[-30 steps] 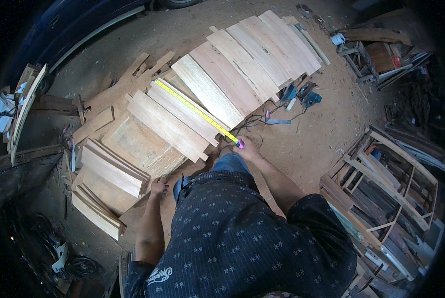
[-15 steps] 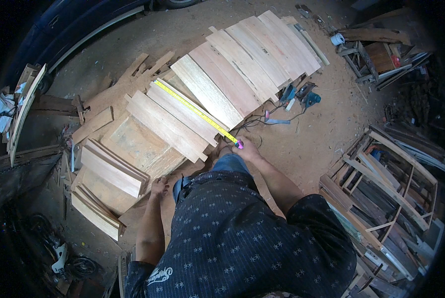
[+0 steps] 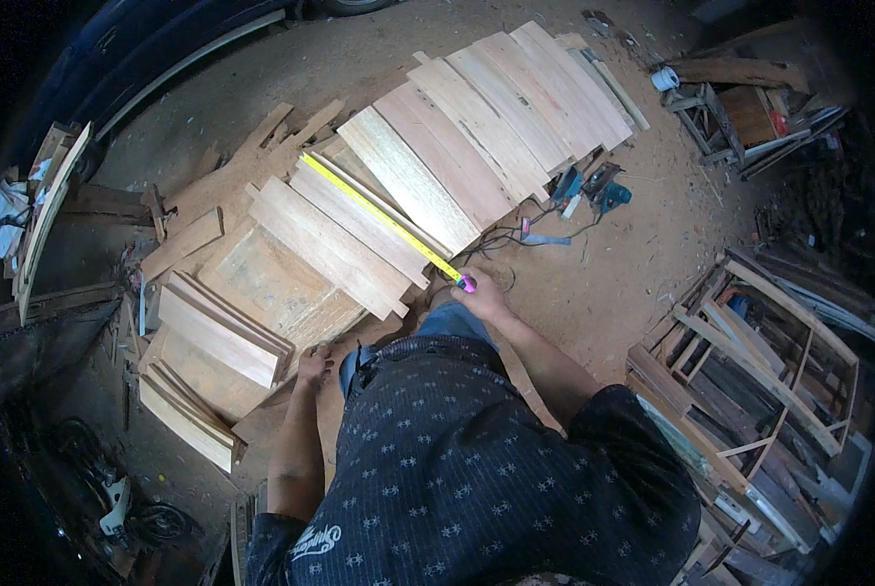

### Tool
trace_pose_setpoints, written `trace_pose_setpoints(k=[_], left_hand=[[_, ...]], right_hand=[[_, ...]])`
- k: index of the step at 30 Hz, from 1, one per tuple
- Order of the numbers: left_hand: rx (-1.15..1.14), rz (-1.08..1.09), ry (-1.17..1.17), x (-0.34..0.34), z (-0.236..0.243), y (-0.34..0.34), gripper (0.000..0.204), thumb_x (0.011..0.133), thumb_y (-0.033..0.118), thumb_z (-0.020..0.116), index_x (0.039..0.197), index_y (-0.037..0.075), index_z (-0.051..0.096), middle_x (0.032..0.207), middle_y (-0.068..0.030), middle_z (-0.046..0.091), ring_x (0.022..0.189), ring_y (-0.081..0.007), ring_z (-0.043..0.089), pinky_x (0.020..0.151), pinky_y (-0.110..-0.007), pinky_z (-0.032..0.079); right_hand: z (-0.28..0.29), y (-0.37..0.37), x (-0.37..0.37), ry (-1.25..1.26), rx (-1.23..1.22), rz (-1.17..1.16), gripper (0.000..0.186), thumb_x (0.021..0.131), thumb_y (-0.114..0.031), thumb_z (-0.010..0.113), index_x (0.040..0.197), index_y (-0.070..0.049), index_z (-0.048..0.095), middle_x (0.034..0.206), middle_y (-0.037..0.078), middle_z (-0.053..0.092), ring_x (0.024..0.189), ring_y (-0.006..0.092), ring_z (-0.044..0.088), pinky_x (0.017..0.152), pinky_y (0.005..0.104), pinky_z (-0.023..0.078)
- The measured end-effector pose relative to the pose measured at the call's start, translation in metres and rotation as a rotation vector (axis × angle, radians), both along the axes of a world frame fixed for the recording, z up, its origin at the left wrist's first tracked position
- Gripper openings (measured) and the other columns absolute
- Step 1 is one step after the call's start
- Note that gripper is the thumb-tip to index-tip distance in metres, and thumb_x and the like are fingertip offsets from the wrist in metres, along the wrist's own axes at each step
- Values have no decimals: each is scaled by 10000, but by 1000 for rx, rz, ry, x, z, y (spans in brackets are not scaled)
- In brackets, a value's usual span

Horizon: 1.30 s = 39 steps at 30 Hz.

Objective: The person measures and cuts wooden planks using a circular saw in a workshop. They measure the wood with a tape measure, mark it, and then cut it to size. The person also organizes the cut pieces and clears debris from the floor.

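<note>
My right hand [image 3: 482, 296] is closed around a pink-and-black tape measure [image 3: 468, 284] just off the near edge of the workbench. Its yellow blade [image 3: 379, 217] is pulled out straight, lying along a pale wooden board [image 3: 359, 220] toward the far edge. Beside that board lies another pale board with stepped ends [image 3: 325, 246]. On the other side, wider planks [image 3: 408, 181] lie edge to edge in a row. My left hand [image 3: 314, 364] is low at the bench's near edge, close to a stack of curved wooden pieces [image 3: 222, 337]; its fingers look loosely apart and hold nothing visible.
A second curved stack [image 3: 191, 420] sits at the bench's left end. Blue-green power tools [image 3: 608, 195] with trailing cords lie on the floor past the bench. Wooden frames and scraps [image 3: 750, 381] pile up at right. A dark vehicle [image 3: 134, 59] stands at upper left, a bicycle [image 3: 115, 508] lower left.
The right hand and tape measure case have shifted very slightly up and to the left. The blade still lies along the board, and the left hand is almost unchanged.
</note>
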<state>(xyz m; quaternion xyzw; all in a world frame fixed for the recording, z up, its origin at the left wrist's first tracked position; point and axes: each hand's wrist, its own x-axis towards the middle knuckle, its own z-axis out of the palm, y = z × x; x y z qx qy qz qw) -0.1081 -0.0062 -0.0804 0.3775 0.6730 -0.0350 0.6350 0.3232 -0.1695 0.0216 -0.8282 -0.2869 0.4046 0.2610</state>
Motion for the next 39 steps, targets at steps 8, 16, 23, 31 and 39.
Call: trace_pose_setpoints(k=[8,16,23,31,39], left_hand=[[37,108,-404,124,94,23,609,1002,528,602,1273,-18,581,1080,-82,675,912,-157,664,761,-306,538],[63,269,-237,148,101,34,801,1004,615,524,1468,-32,430,1354,-182,564,1121,-264,607,906,-393,521],[49,235,-153,105,73,31,824,999,639,514,1483,-21,424,1394,-184,554,1154,-280,597,927,-420,508],[-45,276,-212,80,60,9,831,1007,624,515,1503,-32,397,1390,-189,562,1130,-277,609,919,-420,518],[-43,296,-234,49,33,8,800,1018,582,517,1515,-29,378,1411,-188,554,1139,-278,608,916,-409,520]], right_hand=[[19,66,-69,169,176,37,751,830,-211,781,1473,-47,429,1073,157,674,983,231,655,906,367,522],[19,145,-97,51,-92,237,776,849,-481,730,1449,-65,467,1178,235,674,1179,382,634,1035,448,493],[-16,177,-91,-296,131,286,614,877,-380,739,1340,-21,558,1320,244,555,1343,386,455,1119,481,402],[-79,94,35,-219,-247,-767,630,806,-301,806,1330,-28,586,1310,185,628,1204,372,597,1004,466,491],[-61,107,47,520,-158,-994,568,832,-393,824,1269,-71,659,1288,112,660,1087,287,656,919,454,529]])
